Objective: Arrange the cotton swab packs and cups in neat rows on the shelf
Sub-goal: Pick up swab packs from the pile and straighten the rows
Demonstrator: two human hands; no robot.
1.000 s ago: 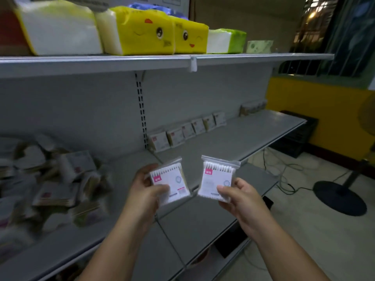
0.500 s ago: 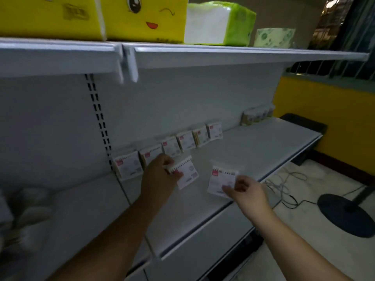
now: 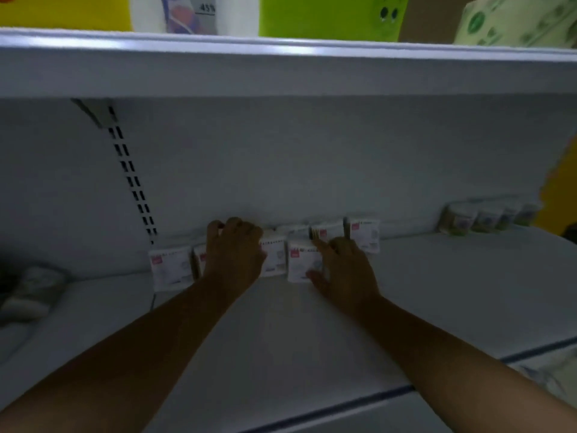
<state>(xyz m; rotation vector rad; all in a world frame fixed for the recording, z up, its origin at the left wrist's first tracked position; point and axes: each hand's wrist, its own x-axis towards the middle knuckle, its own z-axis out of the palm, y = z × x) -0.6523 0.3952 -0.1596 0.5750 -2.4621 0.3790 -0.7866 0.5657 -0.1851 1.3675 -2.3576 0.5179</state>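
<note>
Several white cotton swab packs (image 3: 363, 234) with red labels stand in a row against the shelf's back wall. My left hand (image 3: 234, 254) reaches into the row with its fingers curled over the top of a pack (image 3: 274, 257), which shows only at the hand's right side. Just to the right, my right hand (image 3: 343, 267) pinches another pack (image 3: 301, 260) upright on the shelf, thumb low and fingers on its top edge. A row of cups (image 3: 459, 220) stands at the back right. The picture is dim and blurred.
The grey shelf (image 3: 437, 307) stretches bare in front of the rows to its front edge. An upper shelf (image 3: 281, 70) hangs close overhead with tissue packs (image 3: 327, 14) on it. A loose heap of packs (image 3: 31, 292) lies at the far left.
Both hands have moved forward from the open air to the back of the shelf. The two packs they carried now stand in front of the row. My view has closed in on the shelf.
</note>
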